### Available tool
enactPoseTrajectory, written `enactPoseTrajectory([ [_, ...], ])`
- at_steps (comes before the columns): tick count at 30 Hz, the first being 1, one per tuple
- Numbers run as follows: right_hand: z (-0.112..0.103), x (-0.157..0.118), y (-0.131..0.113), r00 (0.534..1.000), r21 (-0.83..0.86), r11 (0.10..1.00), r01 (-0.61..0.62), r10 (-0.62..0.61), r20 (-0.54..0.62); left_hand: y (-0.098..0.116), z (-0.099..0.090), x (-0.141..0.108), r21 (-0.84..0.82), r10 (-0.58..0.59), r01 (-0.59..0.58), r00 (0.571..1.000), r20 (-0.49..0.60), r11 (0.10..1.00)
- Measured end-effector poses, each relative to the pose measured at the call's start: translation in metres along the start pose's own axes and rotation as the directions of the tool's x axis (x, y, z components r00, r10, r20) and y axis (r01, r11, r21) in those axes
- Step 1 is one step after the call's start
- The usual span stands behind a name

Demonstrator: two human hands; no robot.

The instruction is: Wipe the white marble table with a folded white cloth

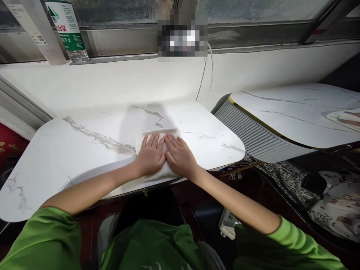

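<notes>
A white cloth (159, 131) lies flat on a white marble-patterned tabletop (92, 146), near its front edge. My left hand (150, 157) presses on the cloth, palm down with fingers stretched out. Beside it, my right hand (180, 155) also rests flat on the cloth, its fingers extended and pointing away from me. The thumbs and index fingers of both hands meet in the middle. Much of the cloth is hidden beneath my palms.
A water bottle (67, 30) and a tall translucent container (36, 30) stand on the window ledge. A white cable (211, 75) hangs down the wall. To the right is a second marble-patterned table (284, 108) bearing a folded cloth (344, 118). A power strip (228, 224) sits below.
</notes>
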State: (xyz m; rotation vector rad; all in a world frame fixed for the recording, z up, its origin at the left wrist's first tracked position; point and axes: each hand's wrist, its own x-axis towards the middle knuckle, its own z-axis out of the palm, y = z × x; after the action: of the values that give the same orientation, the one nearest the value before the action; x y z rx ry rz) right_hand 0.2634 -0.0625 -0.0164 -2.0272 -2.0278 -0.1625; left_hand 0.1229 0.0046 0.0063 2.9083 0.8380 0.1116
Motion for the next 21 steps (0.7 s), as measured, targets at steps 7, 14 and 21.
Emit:
enactPoseTrajectory([
  [7,-0.008,-0.010,-0.003,0.995,0.025,0.995,0.097,-0.097,0.009,0.007,-0.007,-0.019,-0.028,-0.021,0.022,0.999,0.028,0.999],
  [14,0.004,0.022,0.001,0.991,0.027,0.991,0.129,-0.130,0.013,-0.017,-0.005,0.003,-0.119,-0.108,0.106,0.994,-0.008,0.987],
  [21,0.019,0.100,0.007,0.992,0.078,0.991,0.110,-0.115,0.060,-0.067,-0.004,0.049,-0.088,-0.217,0.211,0.974,-0.066,0.974],
])
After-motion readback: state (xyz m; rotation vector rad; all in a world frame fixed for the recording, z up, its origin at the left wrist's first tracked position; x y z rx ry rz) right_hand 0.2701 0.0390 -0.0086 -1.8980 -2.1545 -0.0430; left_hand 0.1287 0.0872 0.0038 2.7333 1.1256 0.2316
